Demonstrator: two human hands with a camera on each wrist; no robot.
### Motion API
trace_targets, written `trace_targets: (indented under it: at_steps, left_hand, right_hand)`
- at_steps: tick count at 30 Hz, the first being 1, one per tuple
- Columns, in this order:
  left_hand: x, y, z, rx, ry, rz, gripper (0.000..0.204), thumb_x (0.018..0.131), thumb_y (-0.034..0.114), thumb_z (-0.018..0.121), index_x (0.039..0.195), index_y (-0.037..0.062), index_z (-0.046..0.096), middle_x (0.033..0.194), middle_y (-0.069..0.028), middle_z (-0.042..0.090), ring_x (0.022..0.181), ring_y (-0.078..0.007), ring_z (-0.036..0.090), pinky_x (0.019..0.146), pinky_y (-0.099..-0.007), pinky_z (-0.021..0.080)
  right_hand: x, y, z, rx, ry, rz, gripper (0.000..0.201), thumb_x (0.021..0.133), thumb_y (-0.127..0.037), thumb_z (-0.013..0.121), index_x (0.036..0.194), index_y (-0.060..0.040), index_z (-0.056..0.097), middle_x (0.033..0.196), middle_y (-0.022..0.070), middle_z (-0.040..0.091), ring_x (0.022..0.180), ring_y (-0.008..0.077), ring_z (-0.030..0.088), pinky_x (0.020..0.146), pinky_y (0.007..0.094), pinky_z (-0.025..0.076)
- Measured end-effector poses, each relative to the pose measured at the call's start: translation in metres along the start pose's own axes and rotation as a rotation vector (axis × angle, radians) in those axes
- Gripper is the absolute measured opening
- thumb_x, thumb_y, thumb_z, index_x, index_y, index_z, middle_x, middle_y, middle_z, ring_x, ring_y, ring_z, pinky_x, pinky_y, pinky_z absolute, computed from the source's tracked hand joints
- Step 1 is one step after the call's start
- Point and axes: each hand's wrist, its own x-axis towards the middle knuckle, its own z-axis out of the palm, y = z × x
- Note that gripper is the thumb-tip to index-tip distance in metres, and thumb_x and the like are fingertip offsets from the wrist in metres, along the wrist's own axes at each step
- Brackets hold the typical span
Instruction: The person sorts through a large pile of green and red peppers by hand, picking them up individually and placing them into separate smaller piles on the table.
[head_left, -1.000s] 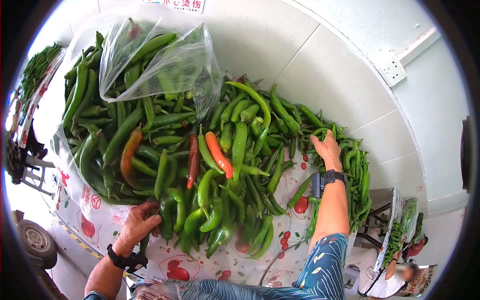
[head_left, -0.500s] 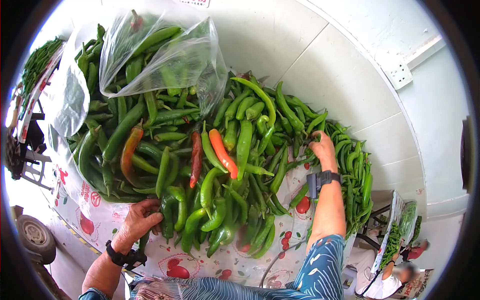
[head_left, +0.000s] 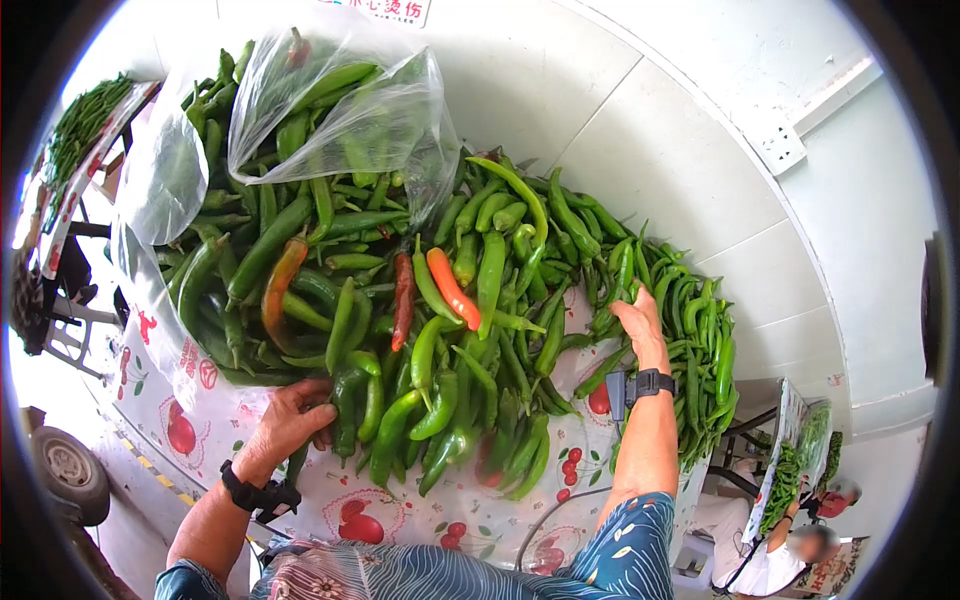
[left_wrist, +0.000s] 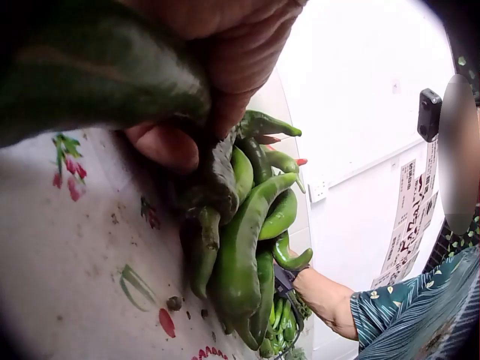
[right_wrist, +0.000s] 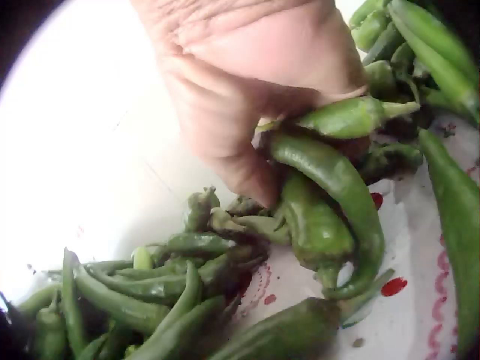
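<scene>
Sleeves in blue leaf print sit at the bottom edge of the head view. Left hand (head_left: 292,418), lower left, curls its fingers round dark green peppers (head_left: 345,415) at the near edge of the heap; the left wrist view shows the thumb (left_wrist: 161,146) pressing several stems together. Right hand (head_left: 640,322), right of centre, grips a few slim green peppers (right_wrist: 330,169) in bent fingers, where the big heap meets the thin-pepper pile. Cherry-print cloth (head_left: 450,520) covers the worktop beneath. Mid-frame lie an orange pepper (head_left: 452,288) and a dark red pepper (head_left: 402,300), between the hands and farther off. Upper left, a clear plastic bag (head_left: 340,120) lies over the heap's far end.
</scene>
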Motion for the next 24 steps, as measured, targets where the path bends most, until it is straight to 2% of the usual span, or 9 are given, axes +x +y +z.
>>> trace_targets:
  at_steps: [3, 4, 5, 7, 10, 13, 14, 18, 24]
  left_hand:
    - [0.0, -0.001, -0.001, 0.013, -0.006, 0.007, 0.042, 0.084, 0.013, 0.061, 0.117, -0.0099, 0.049, 0.085, -0.0114, 0.063, 0.055, -0.0145, 0.059, 0.049, -0.027, 0.05]
    - [0.001, -0.001, -0.001, 0.025, -0.009, 0.011, 0.042, 0.084, 0.012, 0.06, 0.117, -0.01, 0.049, 0.085, -0.0115, 0.063, 0.055, -0.0145, 0.059, 0.049, -0.027, 0.05]
    - [0.001, -0.001, 0.0, 0.027, -0.011, 0.014, 0.04, 0.083, 0.011, 0.06, 0.116, -0.01, 0.05, 0.085, -0.0116, 0.063, 0.056, -0.0147, 0.059, 0.049, -0.0271, 0.05]
    - [0.001, -0.001, -0.001, 0.029, -0.007, 0.019, 0.038, 0.082, 0.008, 0.058, 0.115, -0.01, 0.053, 0.085, -0.0119, 0.064, 0.056, -0.0151, 0.06, 0.05, -0.0275, 0.051]
    - [0.0, 0.0, 0.001, 0.032, 0.02, 0.025, 0.038, 0.082, 0.009, 0.058, 0.114, -0.0108, 0.053, 0.082, -0.0119, 0.063, 0.055, -0.0153, 0.06, 0.05, -0.0277, 0.051]
    - [0.001, -0.002, 0.0, 0.034, -0.003, 0.05, 0.039, 0.082, 0.01, 0.058, 0.114, -0.0117, 0.052, 0.08, -0.0125, 0.063, 0.055, -0.0158, 0.06, 0.051, -0.0279, 0.051]
    - [-0.001, 0.001, 0.001, 0.055, 0.004, 0.048, 0.041, 0.081, 0.01, 0.059, 0.114, -0.012, 0.052, 0.079, -0.0123, 0.062, 0.055, -0.0163, 0.06, 0.05, -0.0283, 0.05]
    - [0.001, -0.003, 0.001, 0.06, 0.016, 0.049, 0.043, 0.081, 0.013, 0.059, 0.115, -0.0121, 0.052, 0.077, -0.0118, 0.063, 0.054, -0.0163, 0.06, 0.051, -0.0282, 0.05]
    - [0.005, -0.01, -0.002, 0.109, 0.025, 0.075, 0.048, 0.081, 0.017, 0.06, 0.118, -0.0116, 0.051, 0.078, -0.0113, 0.063, 0.054, -0.0157, 0.06, 0.052, -0.0278, 0.05]
  right_hand:
    - [-0.007, -0.004, 0.0, -0.227, -0.154, -0.01, 0.051, 0.073, -0.021, 0.067, 0.117, 0.0011, 0.054, 0.108, 0.0241, 0.062, 0.1, 0.0342, 0.061, 0.088, 0.0372, 0.045]
    - [-0.015, -0.009, 0.01, -0.354, -0.087, -0.045, 0.049, 0.073, -0.019, 0.069, 0.115, 0.0008, 0.054, 0.106, 0.0223, 0.063, 0.099, 0.0329, 0.06, 0.088, 0.0364, 0.044]
    - [-0.022, -0.014, 0.012, -0.39, -0.064, 0.006, 0.049, 0.072, -0.019, 0.068, 0.115, 0.0005, 0.054, 0.105, 0.0237, 0.062, 0.1, 0.0365, 0.06, 0.087, 0.0384, 0.045]
    - [-0.033, -0.019, 0.011, -0.317, -0.036, 0.007, 0.048, 0.071, -0.016, 0.065, 0.115, -0.0006, 0.054, 0.103, 0.0236, 0.063, 0.1, 0.0373, 0.06, 0.087, 0.0389, 0.045]
    - [-0.045, -0.015, 0.011, -0.28, 0.062, -0.05, 0.047, 0.07, -0.011, 0.062, 0.115, -0.0016, 0.054, 0.096, 0.0198, 0.065, 0.092, 0.0326, 0.062, 0.082, 0.0367, 0.047]
    - [-0.055, -0.018, 0.003, -0.138, 0.173, -0.101, 0.045, 0.069, -0.008, 0.062, 0.113, -0.0017, 0.054, 0.09, 0.0149, 0.065, 0.082, 0.0255, 0.062, 0.077, 0.0336, 0.048]
    - [-0.061, -0.02, -0.001, -0.121, 0.242, -0.148, 0.045, 0.071, -0.006, 0.062, 0.115, -0.0022, 0.053, 0.084, 0.0089, 0.063, 0.075, 0.0179, 0.059, 0.072, 0.0302, 0.048]
    - [-0.094, -0.045, -0.025, 0.326, 0.147, -0.132, 0.049, 0.074, -0.009, 0.065, 0.12, -0.0056, 0.051, 0.092, 0.0077, 0.062, 0.081, 0.0133, 0.057, 0.074, 0.0278, 0.047]
    - [-0.149, -0.051, -0.015, 0.783, -0.065, 0.025, 0.047, 0.082, -0.013, 0.063, 0.125, -0.0032, 0.048, 0.105, 0.0069, 0.057, 0.09, 0.015, 0.054, 0.081, 0.0289, 0.045]
